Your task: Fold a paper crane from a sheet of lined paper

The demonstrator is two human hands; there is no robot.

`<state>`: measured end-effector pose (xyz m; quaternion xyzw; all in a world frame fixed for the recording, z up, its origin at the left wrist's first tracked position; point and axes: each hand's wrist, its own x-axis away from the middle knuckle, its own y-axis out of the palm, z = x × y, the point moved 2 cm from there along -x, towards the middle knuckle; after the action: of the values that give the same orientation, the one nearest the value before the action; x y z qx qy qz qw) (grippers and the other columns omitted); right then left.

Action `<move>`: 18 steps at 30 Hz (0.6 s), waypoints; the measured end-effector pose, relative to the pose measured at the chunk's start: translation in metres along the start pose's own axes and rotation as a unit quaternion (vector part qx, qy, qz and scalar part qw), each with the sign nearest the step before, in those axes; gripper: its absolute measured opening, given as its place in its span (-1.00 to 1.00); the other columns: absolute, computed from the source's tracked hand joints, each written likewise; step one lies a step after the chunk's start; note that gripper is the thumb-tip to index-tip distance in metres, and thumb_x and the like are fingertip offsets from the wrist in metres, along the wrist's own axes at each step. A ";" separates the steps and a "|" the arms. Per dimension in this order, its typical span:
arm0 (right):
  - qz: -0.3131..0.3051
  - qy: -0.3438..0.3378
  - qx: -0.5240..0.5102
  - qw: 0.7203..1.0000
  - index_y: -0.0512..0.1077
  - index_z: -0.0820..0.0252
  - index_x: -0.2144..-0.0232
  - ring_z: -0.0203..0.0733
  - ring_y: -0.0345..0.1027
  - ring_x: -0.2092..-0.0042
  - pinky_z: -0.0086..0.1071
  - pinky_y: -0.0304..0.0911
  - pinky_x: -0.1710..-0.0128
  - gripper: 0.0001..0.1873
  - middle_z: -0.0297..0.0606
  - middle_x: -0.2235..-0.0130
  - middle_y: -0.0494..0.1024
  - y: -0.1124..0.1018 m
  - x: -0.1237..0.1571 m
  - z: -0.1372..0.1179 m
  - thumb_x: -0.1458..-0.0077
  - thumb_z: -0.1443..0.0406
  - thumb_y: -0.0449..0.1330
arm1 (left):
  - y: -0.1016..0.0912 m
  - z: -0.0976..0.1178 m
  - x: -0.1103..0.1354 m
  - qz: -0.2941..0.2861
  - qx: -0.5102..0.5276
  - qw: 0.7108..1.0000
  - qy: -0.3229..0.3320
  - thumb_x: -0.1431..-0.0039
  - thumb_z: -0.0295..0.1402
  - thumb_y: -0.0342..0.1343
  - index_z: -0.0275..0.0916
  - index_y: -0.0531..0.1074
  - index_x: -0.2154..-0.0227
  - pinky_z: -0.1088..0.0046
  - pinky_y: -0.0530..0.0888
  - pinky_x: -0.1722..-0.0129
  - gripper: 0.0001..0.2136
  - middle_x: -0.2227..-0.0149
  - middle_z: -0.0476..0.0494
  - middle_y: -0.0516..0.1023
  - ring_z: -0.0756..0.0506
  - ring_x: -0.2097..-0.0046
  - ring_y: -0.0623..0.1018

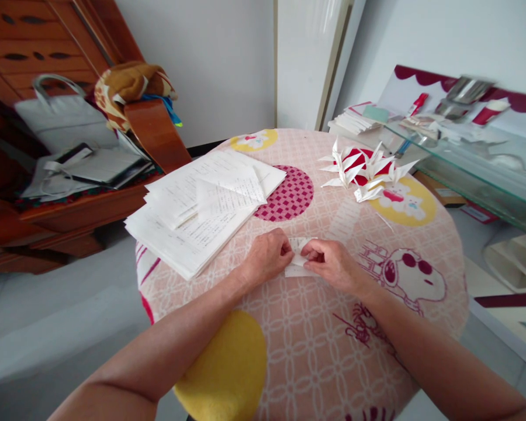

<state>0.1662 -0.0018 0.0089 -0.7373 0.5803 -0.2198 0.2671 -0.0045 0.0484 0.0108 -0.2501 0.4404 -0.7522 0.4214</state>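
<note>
Near the middle of the round, cloth-covered surface (304, 342), a small piece of white paper (297, 269) lies flat between the person's two hands. The left hand (269, 252) bends over its left edge, fingers drawn in narrow and holding the paper there. The right hand (333, 262) comes from the other side, thumb and forefinger close together on the paper's right part, with a pale flap showing between the two hands. How much of that flap is pinched and how much merely pressed down, I cannot tell, since the knuckles hide most of the fingertips.

The step in hand looks like an early fold: the piece is flat, and nothing about it has a raised shape. The folded white paper cranes (346, 175), grouped at the far right of the surface, suggest the sort of work this is. To the left, well apart from the small piece, lies a loose stack of written sheets (170, 240), with a partly folded sheet (232, 190) resting on top.

As I judge it, the next move calls for lining up the flap's edge while the left fingers pin the paper, then running a fingertip firmly along the crease.
</note>
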 end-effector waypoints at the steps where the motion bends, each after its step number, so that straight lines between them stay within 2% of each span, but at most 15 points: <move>1: 0.001 -0.004 -0.001 1.000 0.52 0.19 0.34 -0.25 0.41 0.42 -0.40 0.24 0.38 -0.86 -0.35 0.47 0.56 0.000 0.000 0.001 0.01 0.44 0.24 | 0.000 0.000 0.000 0.000 0.000 1.000 -0.001 -0.12 -0.48 0.12 -0.29 0.46 0.51 0.46 0.35 0.32 -0.88 0.37 -0.10 0.52 -0.04 0.35 0.48; 8: 0.001 -0.044 0.037 0.998 0.65 0.21 0.36 -0.17 0.52 0.32 -0.36 0.30 0.30 -0.78 -0.21 0.33 0.68 0.000 0.001 -0.001 0.00 0.48 0.21 | 0.000 0.001 0.001 -0.001 -0.009 1.000 0.005 -0.14 -0.49 0.12 -0.30 0.46 0.51 0.47 0.36 0.31 -0.87 0.36 -0.11 0.52 -0.04 0.34 0.48; 18: 0.010 -0.045 0.049 0.998 0.68 0.15 0.30 -0.20 0.53 0.33 -0.40 0.28 0.32 -0.70 -0.25 0.34 0.69 0.002 0.000 0.000 -0.04 0.49 0.19 | 0.003 0.000 -0.001 0.001 -0.027 1.000 0.007 -0.16 -0.47 0.11 -0.30 0.47 0.47 0.46 0.37 0.28 -0.89 0.35 -0.12 0.53 -0.05 0.31 0.50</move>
<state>0.1647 -0.0018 0.0078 -0.7265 0.5635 -0.2125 0.3309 -0.0029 0.0483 0.0083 -0.2559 0.4634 -0.7416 0.4121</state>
